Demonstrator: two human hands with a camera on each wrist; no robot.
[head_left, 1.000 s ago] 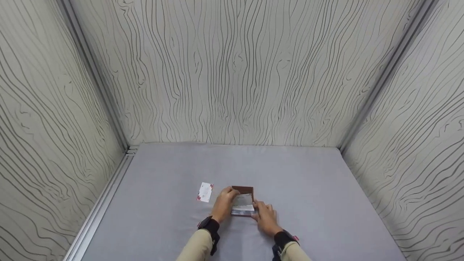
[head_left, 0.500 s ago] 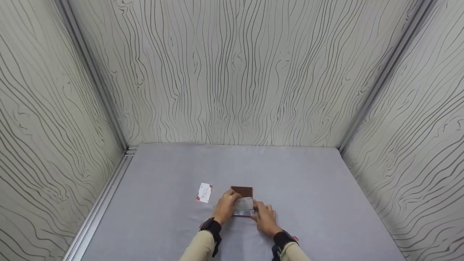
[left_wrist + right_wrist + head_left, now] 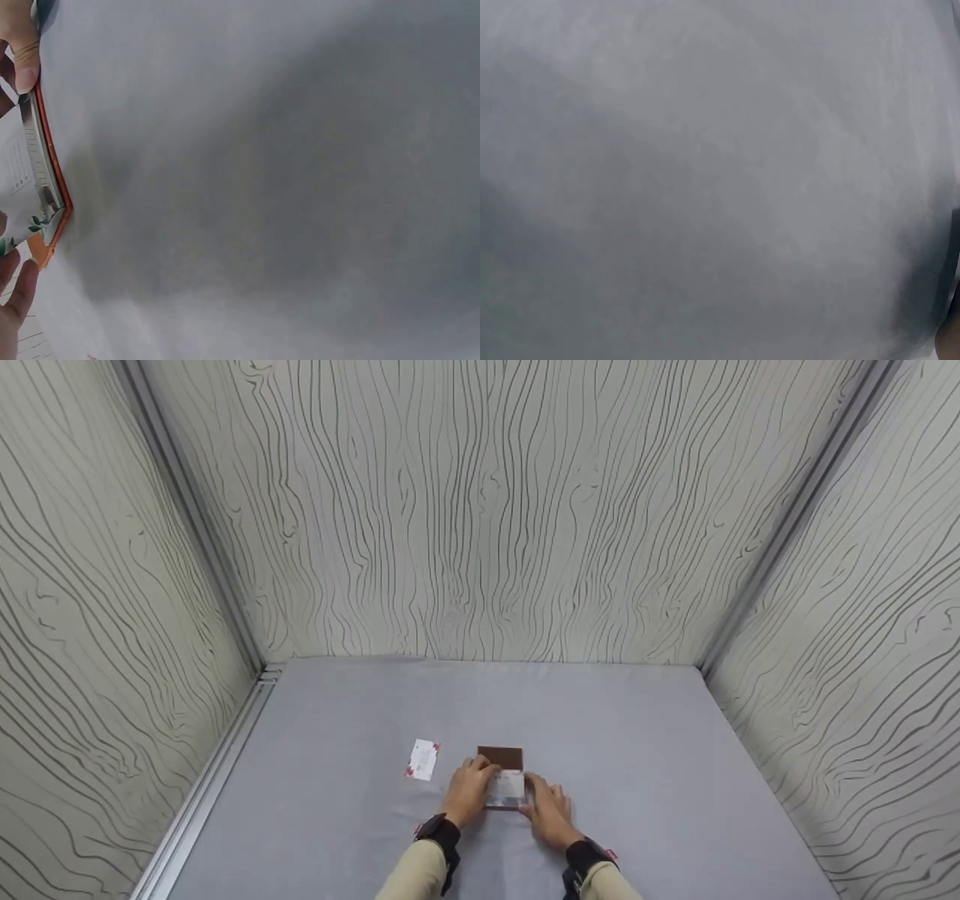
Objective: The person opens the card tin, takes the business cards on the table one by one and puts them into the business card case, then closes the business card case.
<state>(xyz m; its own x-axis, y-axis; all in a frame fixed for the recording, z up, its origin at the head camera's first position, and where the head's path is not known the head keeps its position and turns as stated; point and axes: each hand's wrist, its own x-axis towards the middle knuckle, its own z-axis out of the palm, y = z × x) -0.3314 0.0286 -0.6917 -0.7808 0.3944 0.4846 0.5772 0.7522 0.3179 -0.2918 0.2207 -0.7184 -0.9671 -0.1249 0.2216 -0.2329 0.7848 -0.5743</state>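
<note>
A brown card holder [image 3: 500, 757] with a clear pocket at its near end lies before me. A white card [image 3: 507, 784] overlaps the pocket; in the left wrist view this card [image 3: 16, 169] shows small print and green leaves at a corner. My left hand [image 3: 466, 791] pinches the card at its left side, fingertips over the holder's left edge. At the near right corner my right hand [image 3: 551, 814] grips the holder, and its thumb [image 3: 27, 71] presses there in the left wrist view. Only a fingertip [image 3: 949, 337] of it shows in the right wrist view.
Another white card [image 3: 423, 759] with red flowers at its corners lies left of the holder. A grey cloth [image 3: 637, 750] covers the table. Wood-patterned panels [image 3: 480, 510] stand behind and on both sides, with a metal rail [image 3: 202, 787] along the left.
My left hand has drawn the white card nearer, down over the clear pocket, and more brown shows at the holder's far end. The right hand has stayed at its corner.
</note>
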